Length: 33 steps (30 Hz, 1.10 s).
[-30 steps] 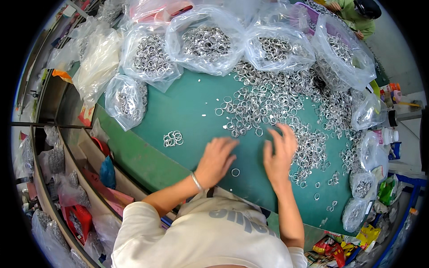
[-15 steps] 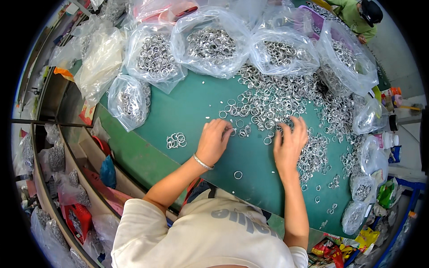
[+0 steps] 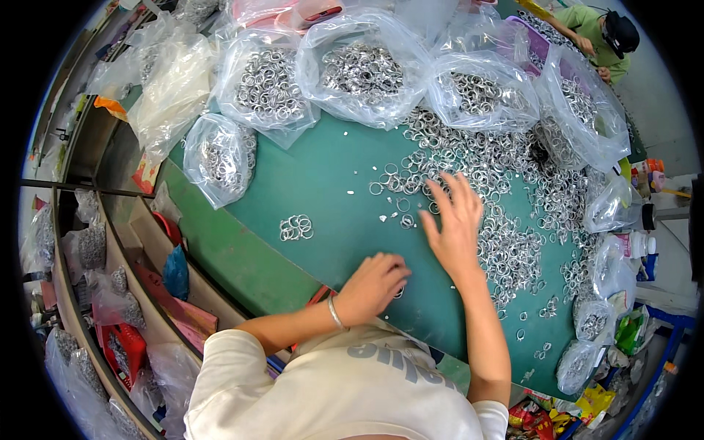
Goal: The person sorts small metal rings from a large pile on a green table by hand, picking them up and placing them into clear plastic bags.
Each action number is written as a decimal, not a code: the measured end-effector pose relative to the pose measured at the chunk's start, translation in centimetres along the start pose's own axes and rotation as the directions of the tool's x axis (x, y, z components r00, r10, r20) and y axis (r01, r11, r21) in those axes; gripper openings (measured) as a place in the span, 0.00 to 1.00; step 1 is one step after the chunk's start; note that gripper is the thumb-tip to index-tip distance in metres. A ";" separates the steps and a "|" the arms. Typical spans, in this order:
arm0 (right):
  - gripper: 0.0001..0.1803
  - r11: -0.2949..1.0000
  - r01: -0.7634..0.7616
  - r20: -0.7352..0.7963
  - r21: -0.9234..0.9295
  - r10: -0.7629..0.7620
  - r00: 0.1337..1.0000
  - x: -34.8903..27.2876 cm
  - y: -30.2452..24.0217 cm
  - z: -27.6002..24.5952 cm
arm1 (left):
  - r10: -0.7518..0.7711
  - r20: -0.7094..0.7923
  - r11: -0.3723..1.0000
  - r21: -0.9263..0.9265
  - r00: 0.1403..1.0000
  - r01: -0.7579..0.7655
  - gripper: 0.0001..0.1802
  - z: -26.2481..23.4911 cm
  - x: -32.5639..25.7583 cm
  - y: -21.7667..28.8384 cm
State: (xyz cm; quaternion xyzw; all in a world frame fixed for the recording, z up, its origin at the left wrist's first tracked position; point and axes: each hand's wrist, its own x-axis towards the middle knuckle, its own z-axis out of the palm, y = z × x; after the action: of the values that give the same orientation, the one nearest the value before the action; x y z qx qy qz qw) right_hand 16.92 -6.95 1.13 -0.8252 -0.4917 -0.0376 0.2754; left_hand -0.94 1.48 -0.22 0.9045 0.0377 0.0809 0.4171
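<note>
My right hand (image 3: 455, 229) is fanned out at the left edge of the ring pile (image 3: 508, 253), nothing gripped that I can see. Left hand (image 3: 372, 287) is half-curled by a stray ring (image 3: 399, 293), can't tell if it's holding anything. Small cluster (image 3: 296, 228) further left on the bench (image 3: 323, 183), bags (image 3: 359, 112) behind.

Left grip (image 3: 372, 289) curled close in; right grip (image 3: 455, 229) farther forward, spread

Workshop — green table (image 3: 315, 176) w/ heap of metal rings (image 3: 506, 253), open plastic bags (image 3: 356, 114) of same along table's far edge; compartmented shelving (image 3: 132, 231) w/ more bags (image 3: 92, 246) L of table — co-worker (image 3: 610, 57) beyond its far-R end.
</note>
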 end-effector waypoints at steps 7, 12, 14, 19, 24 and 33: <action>0.18 0.997 0.078 0.054 -0.024 -0.076 0.996 -0.2 2.6 2.0 | -0.037 -0.381 0.942 0.296 0.924 0.160 0.24 -3.0 7.2 -3.6; 0.11 0.991 0.063 -0.022 -0.120 -0.066 0.998 -2.8 2.5 -1.0 | -0.049 -0.240 0.961 0.253 0.969 0.111 0.20 -2.9 9.1 -5.7; 0.11 0.999 0.004 -0.092 -0.048 -0.009 0.996 -2.6 2.5 -1.0 | -0.042 -0.185 0.989 0.129 0.982 0.067 0.18 -2.7 9.0 -5.9; 0.17 0.997 0.056 0.057 -0.057 -0.053 0.997 -0.7 0.9 -0.5 | 0.036 -0.160 0.999 -0.021 0.986 -0.040 0.17 -1.4 8.3 -4.6; 0.16 0.984 -0.020 0.018 -0.178 0.023 1.000 -2.8 4.1 -1.3 | -0.129 -0.164 0.979 -0.181 0.978 0.099 0.19 -3.0 7.5 -4.2; 0.08 0.990 -0.076 -0.157 -0.122 0.056 0.986 1.9 2.8 1.2 | 0.001 -0.277 0.948 0.305 0.961 0.087 0.24 -3.3 12.2 -5.6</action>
State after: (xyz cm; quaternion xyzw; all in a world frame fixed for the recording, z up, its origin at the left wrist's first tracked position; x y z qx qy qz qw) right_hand 19.98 -5.93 -0.40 -0.8517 -0.4380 -0.1232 0.2601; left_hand 10.45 9.23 -1.02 0.9384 0.1271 0.1890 0.2600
